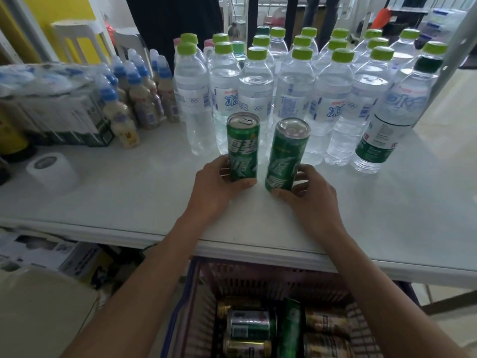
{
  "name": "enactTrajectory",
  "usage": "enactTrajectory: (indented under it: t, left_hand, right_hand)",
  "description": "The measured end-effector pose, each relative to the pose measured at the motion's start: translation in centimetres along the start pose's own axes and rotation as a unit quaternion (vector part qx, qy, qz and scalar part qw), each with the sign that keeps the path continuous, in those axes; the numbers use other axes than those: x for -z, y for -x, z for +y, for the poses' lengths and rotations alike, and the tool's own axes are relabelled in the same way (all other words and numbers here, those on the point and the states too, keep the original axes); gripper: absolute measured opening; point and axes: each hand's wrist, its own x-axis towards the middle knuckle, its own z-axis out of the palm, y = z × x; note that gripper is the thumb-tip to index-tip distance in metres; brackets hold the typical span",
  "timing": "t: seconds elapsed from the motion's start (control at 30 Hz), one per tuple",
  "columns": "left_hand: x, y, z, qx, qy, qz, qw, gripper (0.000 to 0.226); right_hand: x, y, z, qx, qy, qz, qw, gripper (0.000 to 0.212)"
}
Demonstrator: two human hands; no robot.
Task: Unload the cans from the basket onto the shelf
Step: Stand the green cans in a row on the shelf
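Two green slim soda cans stand on the white shelf: a left one point(242, 146) and a right one point(285, 153). The purple basket point(196, 301) holds at least six more cans point(251, 324), green and gold; their exact number is hidden. Clear water bottles with lime caps point(255, 99) number about nineteen, with one dark-capped, green-labelled bottle point(387, 125). Around nine blue-capped milk-drink bottles point(121, 117) stand left. One tissue roll point(53, 171).
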Motion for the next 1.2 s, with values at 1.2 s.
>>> enactTrajectory:
  t: [1.2]
  left_hand:
    - [1.0,6.1,1.6,-0.041,-0.132,0.038,0.99,0.046]
  right_hand:
    - [2.2,3.0,-0.7,-0.01,-0.014,-0.085,0.996,0.041]
